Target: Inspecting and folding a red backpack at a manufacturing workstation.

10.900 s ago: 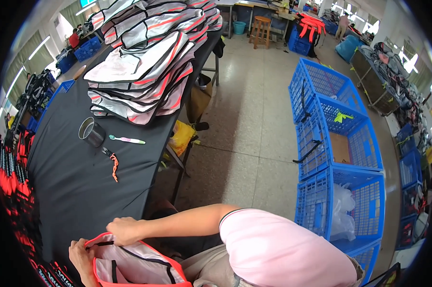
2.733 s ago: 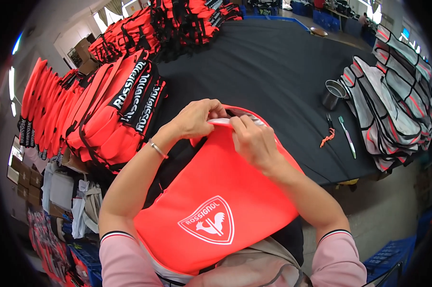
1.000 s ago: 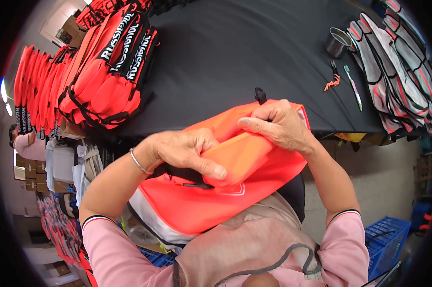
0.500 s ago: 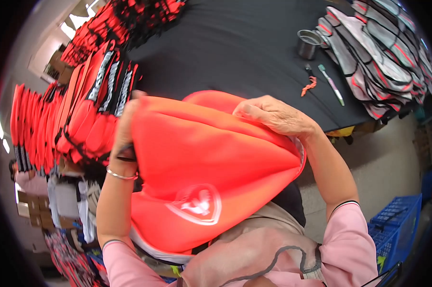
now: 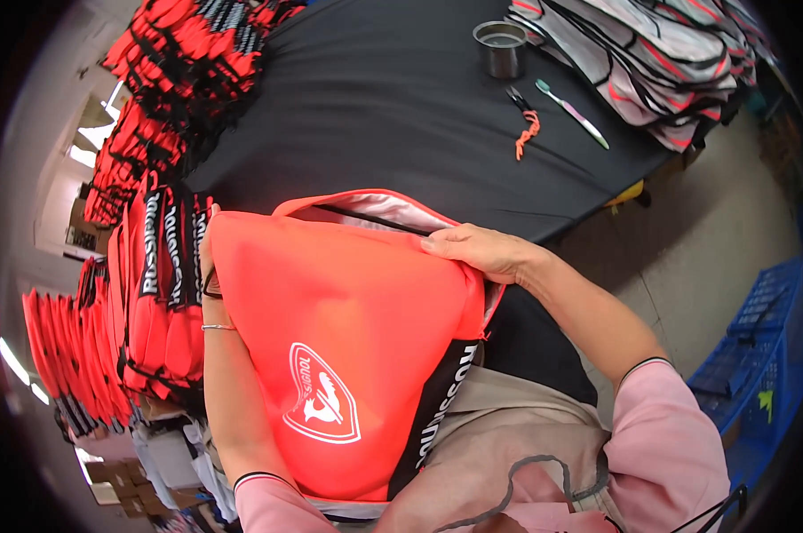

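An orange-red bag hangs in front of me, resting against my lap and apron. Its front carries a white shield-shaped print, and a black band with white lettering runs down its right side. The top gapes, showing a pale lining behind the front panel. My right hand pinches the upper right edge, thumb on the outside and fingers partly hidden. At the upper left corner my left hand grips the bag's side; most of its fingers are hidden by the cloth.
A black-covered table bears a metal cup, a toothbrush and an orange cord with a black end. Grey bags lie piled at far right. Red bags stand stacked at left. A blue crate is at right.
The bag has turned and straightened, bringing its black side band and the open, lined top into view. Both hands still hold its upper edges; my right hand has shifted slightly down.
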Demonstrator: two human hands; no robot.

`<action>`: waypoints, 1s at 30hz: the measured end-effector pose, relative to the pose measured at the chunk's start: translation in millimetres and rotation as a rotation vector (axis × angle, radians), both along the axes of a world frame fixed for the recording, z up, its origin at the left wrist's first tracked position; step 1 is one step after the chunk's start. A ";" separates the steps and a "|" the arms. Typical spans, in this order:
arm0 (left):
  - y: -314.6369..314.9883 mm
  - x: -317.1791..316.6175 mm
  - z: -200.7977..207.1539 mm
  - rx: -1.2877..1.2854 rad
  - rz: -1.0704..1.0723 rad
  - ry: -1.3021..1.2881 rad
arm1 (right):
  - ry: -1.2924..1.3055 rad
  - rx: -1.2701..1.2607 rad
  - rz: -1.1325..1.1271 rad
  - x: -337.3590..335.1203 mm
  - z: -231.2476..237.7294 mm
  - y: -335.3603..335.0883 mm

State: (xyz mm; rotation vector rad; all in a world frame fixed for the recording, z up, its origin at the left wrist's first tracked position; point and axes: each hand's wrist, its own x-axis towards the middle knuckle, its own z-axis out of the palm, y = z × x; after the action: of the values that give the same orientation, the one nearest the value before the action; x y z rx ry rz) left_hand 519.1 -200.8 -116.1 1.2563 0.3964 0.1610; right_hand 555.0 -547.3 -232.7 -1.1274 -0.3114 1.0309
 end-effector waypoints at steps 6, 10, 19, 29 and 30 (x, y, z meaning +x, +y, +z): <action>31.6 15.5 -17.4 0.168 0.184 0.075 | -0.331 -0.338 0.032 -1.2 -0.9 -12.4; 13.6 -33.3 8.9 0.911 0.614 -0.156 | -0.324 -0.350 -0.072 -3.5 7.5 -25.0; -69.9 -75.4 -80.3 2.075 0.064 0.172 | 0.281 0.489 -0.256 -25.6 18.0 -9.1; -51.0 -24.5 -167.1 1.805 -0.046 0.150 | 0.427 0.743 -0.320 -51.9 42.7 -11.0; -51.5 -22.3 -167.3 1.797 -0.046 0.151 | 0.245 0.623 -0.326 -50.9 35.0 -23.5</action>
State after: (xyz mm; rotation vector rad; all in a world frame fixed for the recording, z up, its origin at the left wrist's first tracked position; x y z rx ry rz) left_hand 496.8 -252.3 -283.4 3.0541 0.2973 0.4218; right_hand 504.1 -570.8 -197.8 -0.4621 -0.2194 0.6975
